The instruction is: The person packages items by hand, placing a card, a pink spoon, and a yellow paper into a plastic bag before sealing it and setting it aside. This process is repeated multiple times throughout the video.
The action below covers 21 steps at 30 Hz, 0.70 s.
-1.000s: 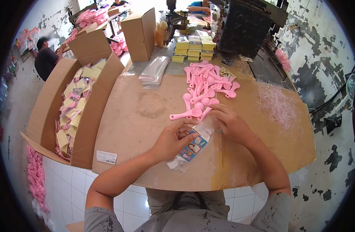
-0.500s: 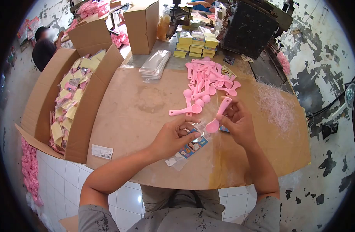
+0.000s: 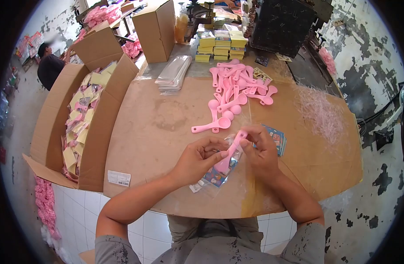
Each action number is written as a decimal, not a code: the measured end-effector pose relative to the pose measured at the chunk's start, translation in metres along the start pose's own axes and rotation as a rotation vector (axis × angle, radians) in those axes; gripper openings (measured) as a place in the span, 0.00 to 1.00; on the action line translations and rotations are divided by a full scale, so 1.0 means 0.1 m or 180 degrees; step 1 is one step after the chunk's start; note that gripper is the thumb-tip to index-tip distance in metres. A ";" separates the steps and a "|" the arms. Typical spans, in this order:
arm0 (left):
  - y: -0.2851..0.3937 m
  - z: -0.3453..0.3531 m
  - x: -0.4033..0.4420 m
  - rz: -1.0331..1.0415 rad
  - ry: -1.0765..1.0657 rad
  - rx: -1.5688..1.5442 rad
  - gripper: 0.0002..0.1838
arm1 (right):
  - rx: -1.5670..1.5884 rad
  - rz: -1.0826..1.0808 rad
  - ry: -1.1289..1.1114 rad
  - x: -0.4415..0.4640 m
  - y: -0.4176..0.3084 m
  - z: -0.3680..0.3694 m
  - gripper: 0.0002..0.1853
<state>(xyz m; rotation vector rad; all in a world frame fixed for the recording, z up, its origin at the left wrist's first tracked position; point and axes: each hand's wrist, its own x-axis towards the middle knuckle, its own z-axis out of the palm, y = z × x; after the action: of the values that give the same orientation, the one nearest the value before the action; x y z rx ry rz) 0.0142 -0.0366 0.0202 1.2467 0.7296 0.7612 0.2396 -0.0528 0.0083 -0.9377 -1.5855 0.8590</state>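
Observation:
My left hand (image 3: 199,159) pinches the edge of a clear plastic bag (image 3: 203,184) with a blue printed card (image 3: 216,176) in it. Between finger and thumb of my right hand (image 3: 262,152) is the handle of a pink spoon (image 3: 232,149), tilted with its bowl down over the card at the bag's mouth. How deep the bowl sits in the bag is hard to tell. Beyond my hands lies a pile of pink spoons (image 3: 230,86). A stack of blue cards (image 3: 277,140) is partly hidden behind my right hand.
An open carton (image 3: 94,145) of packed bags stands at the left. Flat clear bags (image 3: 173,72), stacks of yellow-edged cards (image 3: 214,46), an upright box (image 3: 155,33) and a black machine (image 3: 279,28) are at the back. Plastic shreds (image 3: 320,112) lie right. A person (image 3: 50,68) is at far left.
My right hand took a pink spoon from the pile and brought it down and left to the bag. My left hand stayed at the bag. The blue card stack has come into fuller view.

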 end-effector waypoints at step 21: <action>0.35 -0.05 -0.18 0.2313 -0.0538 0.1601 0.31 | -0.2562 -0.1441 -0.0587 0.36 -1.46 -0.16 0.09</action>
<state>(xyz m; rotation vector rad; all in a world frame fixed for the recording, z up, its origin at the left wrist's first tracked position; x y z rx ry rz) -0.0035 -0.0436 0.0552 2.0589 0.3163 1.0728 0.2291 -0.0830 0.1564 -0.9833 -2.2489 -0.0440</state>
